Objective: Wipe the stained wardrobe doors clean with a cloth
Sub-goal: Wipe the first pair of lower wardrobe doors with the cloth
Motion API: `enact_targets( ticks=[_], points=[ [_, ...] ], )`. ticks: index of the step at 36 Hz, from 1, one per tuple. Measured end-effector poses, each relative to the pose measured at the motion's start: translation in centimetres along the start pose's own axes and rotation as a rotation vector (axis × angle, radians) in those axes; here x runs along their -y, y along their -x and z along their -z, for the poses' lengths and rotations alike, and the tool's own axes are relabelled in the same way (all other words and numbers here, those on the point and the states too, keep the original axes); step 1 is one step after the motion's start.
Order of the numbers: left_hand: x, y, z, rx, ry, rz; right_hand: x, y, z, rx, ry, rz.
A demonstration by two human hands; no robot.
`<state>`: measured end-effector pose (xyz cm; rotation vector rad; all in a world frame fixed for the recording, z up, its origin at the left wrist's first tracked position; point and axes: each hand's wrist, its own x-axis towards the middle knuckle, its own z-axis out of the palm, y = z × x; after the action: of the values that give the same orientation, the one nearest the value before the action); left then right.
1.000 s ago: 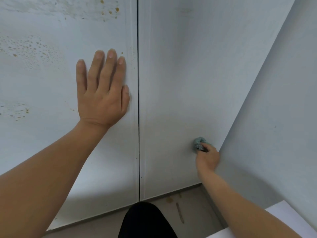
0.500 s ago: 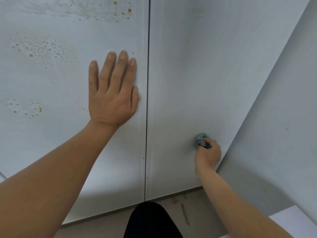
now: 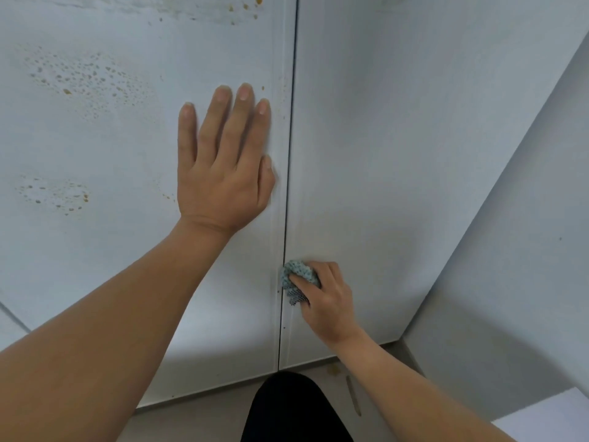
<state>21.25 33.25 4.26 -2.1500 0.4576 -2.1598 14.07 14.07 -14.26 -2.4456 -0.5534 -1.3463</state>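
As the left hand (image 3: 223,167) presses flat on the stained white wardrobe door (image 3: 95,138), the right hand (image 3: 325,298) grips a bunched teal cloth (image 3: 298,275) (tiny wad could skip spots).

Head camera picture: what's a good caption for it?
Left hand flat on the stained door, right hand holding a blue cloth at the door gap.

To your right you have a plain pale grey wall (image 3: 526,218) with one small dark speck (image 3: 560,239) on it, running down to a dull beige floor (image 3: 191,419). On that floor you see a small brownish spot (image 3: 334,370) and, just beside it, a long thin brown mark (image 3: 353,397). At your lower right a flat white corner (image 3: 548,425) juts in, perhaps a tabletop. The light is soft and even, with shade gathering low down.
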Motion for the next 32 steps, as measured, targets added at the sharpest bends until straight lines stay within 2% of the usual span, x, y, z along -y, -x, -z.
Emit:
enact_targets(
  ticks=[3, 6, 10, 13, 14, 16, 18, 20, 21, 23, 25, 28, 32],
  points=[
    [-0.2, 0.0, 0.2, 0.0, 0.036, -0.008, -1.0, 2.6, -0.9, 0.205, 0.037, 0.104],
    [-0.1, -0.2, 0.0, -0.009, 0.077, 0.003, -1.5, 3.4, -0.7, 0.391, 0.04, 0.067],
    [0.1, 0.0, 0.9, -0.018, 0.177, -0.014, -1.4, 2.3, 1.5, 0.456, -0.065, -0.169],
    [0.4, 1.2, 0.8, 0.008, 0.288, -0.053, -3.3, 2.6, 2.4, 0.448, -0.028, -0.512],
    [0.1, 1.5, 1.1, 0.016, 0.312, -0.079, -4.0, 2.8, 3.3, 0.41, -0.052, -0.653],
    [0.0, 2.6, 1.1, 0.04, 0.361, -0.145, -4.9, 3.0, 4.7, 0.218, -0.148, -0.944],
    [0.2, 3.6, 1.0, 0.067, 0.405, -0.192, -6.4, 3.4, 5.5, -0.058, -0.229, -1.282],
    [0.5, 4.0, 0.9, 0.071, 0.415, -0.189, -9.4, 4.0, 6.2, -0.374, -0.367, -1.68],
    [0.1, 3.9, 0.6, 0.071, 0.437, -0.191, -11.0, 4.8, 7.1, -0.557, -0.448, -1.824],
    [0.6, 4.0, 0.8, 0.073, 0.419, -0.178, -13.7, 5.1, 7.2, -0.773, -0.496, -1.873],
    [0.3, 3.6, 0.7, 0.084, 0.437, -0.185, -15.2, 5.0, 7.5, -0.893, -0.421, -1.806],
    [0.3, 3.6, 0.8, 0.1, 0.448, -0.188, -15.5, 3.5, 6.4, -0.965, -0.452, -1.746],
    [1.0, 4.0, 0.5, 0.134, 0.458, -0.251, -15.5, 2.2, 3.9, -0.979, -0.456, -1.71]
  ],
)
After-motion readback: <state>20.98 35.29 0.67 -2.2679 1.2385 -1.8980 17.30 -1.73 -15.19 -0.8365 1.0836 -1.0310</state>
